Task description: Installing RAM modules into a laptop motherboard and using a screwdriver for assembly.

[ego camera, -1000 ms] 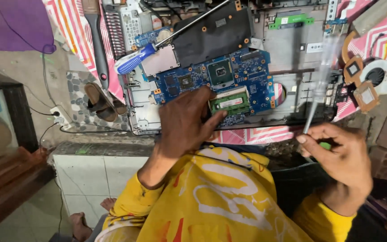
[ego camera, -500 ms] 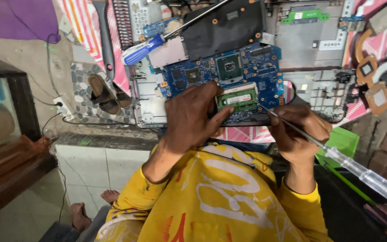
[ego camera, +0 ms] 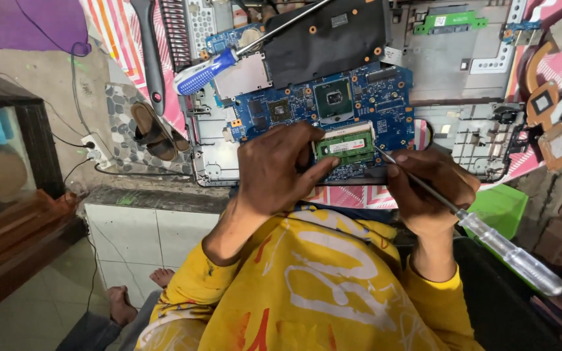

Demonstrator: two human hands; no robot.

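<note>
Left hand [ego camera: 280,170] rests on the blue motherboard [ego camera: 365,97], fingers curled together, fingertips touching the left end of the green memory module [ego camera: 345,145] seated near the board's front edge. Right hand [ego camera: 432,188] grips a clear-handled screwdriver [ego camera: 489,237], fingers wrapped tight around the shaft; its tip meets the module's right end. Board sits in an opened grey laptop chassis [ego camera: 450,58]. A blue-handled screwdriver [ego camera: 206,71] lies across the board's upper left corner. Copper heatsink plates [ego camera: 551,127] and a fan lie right of the chassis. Sandals [ego camera: 154,133] sit on the floor at left.
</note>
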